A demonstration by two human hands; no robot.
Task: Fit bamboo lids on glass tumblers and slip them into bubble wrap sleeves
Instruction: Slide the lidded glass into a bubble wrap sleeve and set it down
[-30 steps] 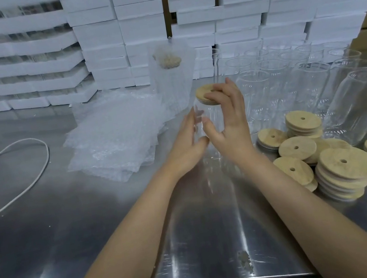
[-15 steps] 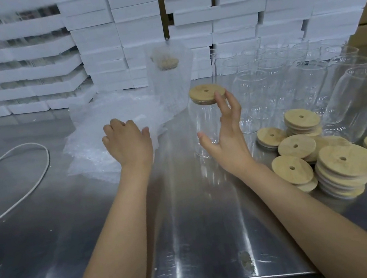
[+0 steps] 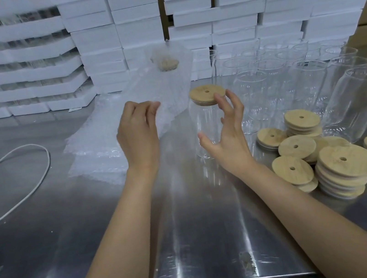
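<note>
Tumbler (image 3: 208,132), lid (image 3: 206,94) on, sat central on the tabletop (image 3: 50,244), your right hand (image 3: 228,141) spread loose beside it, left hand (image 3: 138,134) pinching a sleeve (image 3: 168,111).

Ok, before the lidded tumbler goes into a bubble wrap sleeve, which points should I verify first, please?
1. Bamboo lid seated flat on the tumbler: ok.
2. Tumbler upright on the steel table: ok.
3. Left hand pinches a bubble wrap sleeve: ok.
4. Sleeve mouth opened: cannot tell.
5. Right hand grips the tumbler: not ok; its fingers are spread, with the fingertips only at the lid edge.
</note>
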